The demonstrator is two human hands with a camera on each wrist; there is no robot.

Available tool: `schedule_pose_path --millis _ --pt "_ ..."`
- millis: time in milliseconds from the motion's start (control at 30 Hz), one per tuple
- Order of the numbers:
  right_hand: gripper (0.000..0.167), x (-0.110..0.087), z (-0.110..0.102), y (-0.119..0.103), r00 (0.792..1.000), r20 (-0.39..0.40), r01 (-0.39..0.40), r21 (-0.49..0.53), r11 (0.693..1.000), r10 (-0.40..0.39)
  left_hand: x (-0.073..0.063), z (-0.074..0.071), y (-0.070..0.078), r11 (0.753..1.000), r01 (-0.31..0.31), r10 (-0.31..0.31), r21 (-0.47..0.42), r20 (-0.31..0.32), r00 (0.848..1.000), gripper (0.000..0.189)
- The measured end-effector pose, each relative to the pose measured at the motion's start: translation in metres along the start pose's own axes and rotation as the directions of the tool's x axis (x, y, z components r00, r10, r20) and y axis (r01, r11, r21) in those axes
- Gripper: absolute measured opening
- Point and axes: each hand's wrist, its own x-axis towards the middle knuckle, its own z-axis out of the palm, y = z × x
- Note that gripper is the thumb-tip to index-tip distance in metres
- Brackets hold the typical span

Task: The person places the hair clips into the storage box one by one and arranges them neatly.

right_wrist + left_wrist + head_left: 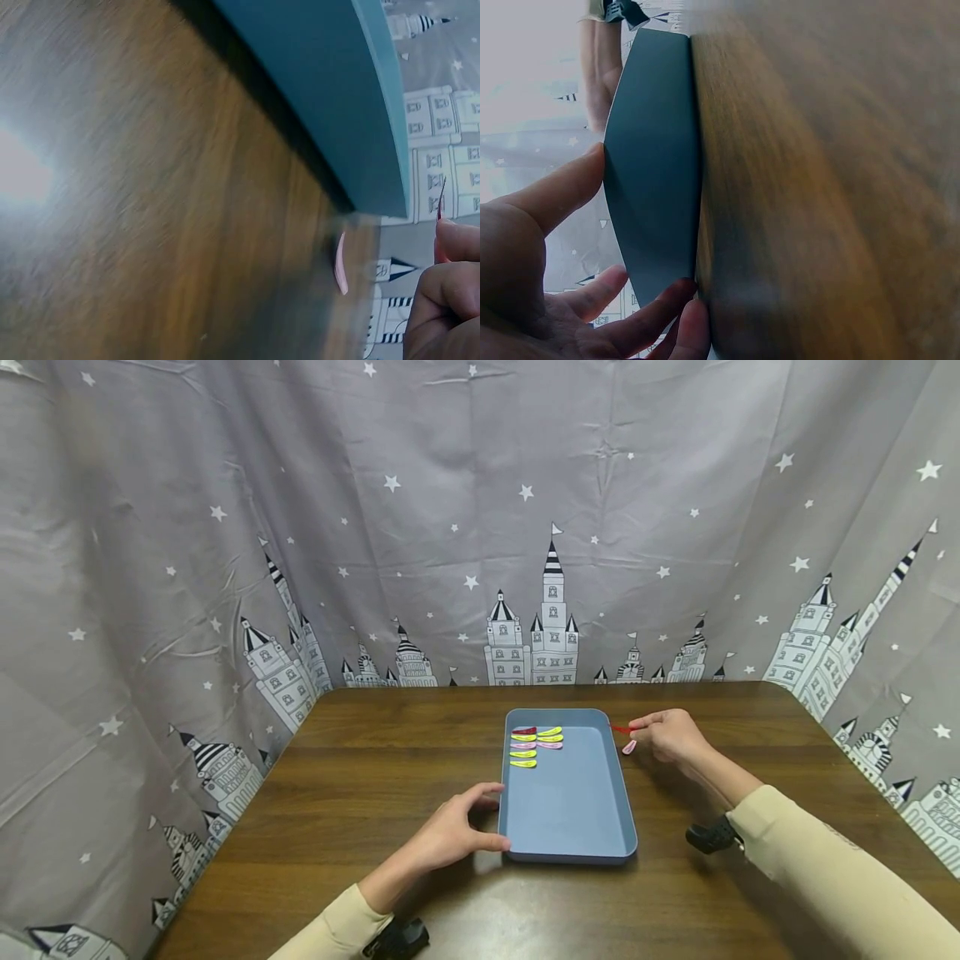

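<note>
My right hand (671,735) pinches a thin red hair clip (621,729) just beyond the tray's right rim; in the right wrist view that clip (441,201) stands edge-on above the fingertips. Below that hand a pink hair clip (629,747) lies on the table, beside the tray. My left hand (453,828) touches the left side of the blue-grey tray (566,810), thumb and fingers spread along it. Inside the tray's far left part, several hair clips lie in two columns: a dark red clip (524,731), yellow clips (522,764) and pink clips (551,745).
The tray stands on a brown wooden table (360,777). A grey curtain (450,527) printed with stars and castles hangs behind and beside it. Black straps with devices sit on both wrists, the right one (712,835) close over the table.
</note>
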Motion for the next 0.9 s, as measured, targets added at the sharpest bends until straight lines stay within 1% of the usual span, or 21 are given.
schedule_pose_path --millis 167,333,567,733,900 --pt "0.035 0.002 0.008 -0.012 1.000 0.018 0.004 -0.020 1.000 -0.004 0.000 0.000 0.000 1.000 0.003 -0.003 0.004 -0.002 1.000 0.081" --pt "0.035 0.003 0.018 -0.021 0.999 0.046 0.014 -0.013 1.000 -0.014 0.000 0.000 0.001 1.000 0.004 -0.004 0.003 -0.001 1.000 0.080" --pt "0.028 0.005 0.031 -0.035 1.000 0.027 0.012 -0.043 0.999 -0.011 -0.001 0.000 0.001 1.000 0.009 -0.009 0.005 0.000 1.000 0.081" --pt "0.028 0.008 0.041 -0.041 0.999 0.047 0.026 -0.045 0.999 -0.024 -0.001 0.001 0.001 1.000 0.003 -0.003 0.007 -0.005 1.000 0.080" --pt "0.026 0.012 0.052 -0.047 0.999 0.052 0.013 -0.069 0.998 -0.010 0.000 0.001 0.001 1.000 -0.014 0.014 0.004 -0.007 1.000 0.079"
